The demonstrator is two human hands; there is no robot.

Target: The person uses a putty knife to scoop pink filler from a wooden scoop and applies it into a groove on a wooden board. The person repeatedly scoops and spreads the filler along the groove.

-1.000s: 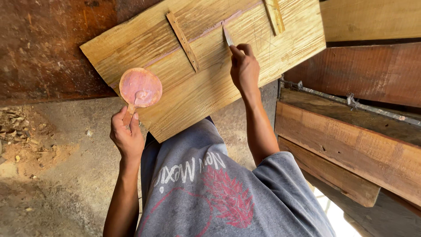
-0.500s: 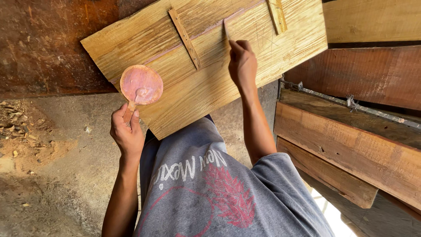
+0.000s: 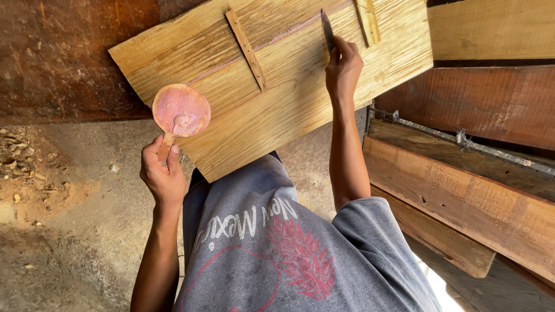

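Observation:
A pale wooden panel (image 3: 277,104) leans in front of me, with a pinkish filled seam (image 3: 272,43) running across it and thin wooden strips (image 3: 245,49) fixed over the seam. My right hand (image 3: 343,69) grips a narrow blade (image 3: 327,28), its tip pressed on the seam near the panel's top. My left hand (image 3: 165,176) holds the short handle of a round wooden paddle (image 3: 181,111) smeared with pink paste, held up against the panel's lower left edge. My grey printed shirt fills the bottom of the view.
Dark brown planks (image 3: 462,196) are stacked at the right, with a rusty metal strip (image 3: 439,136) lying along one. A dark reddish board (image 3: 58,58) stands behind the panel at the left. Wood chips (image 3: 23,167) litter the dirt floor at the left.
My right hand has slid the blade upward along the seam. The left hand and paddle have stayed almost still.

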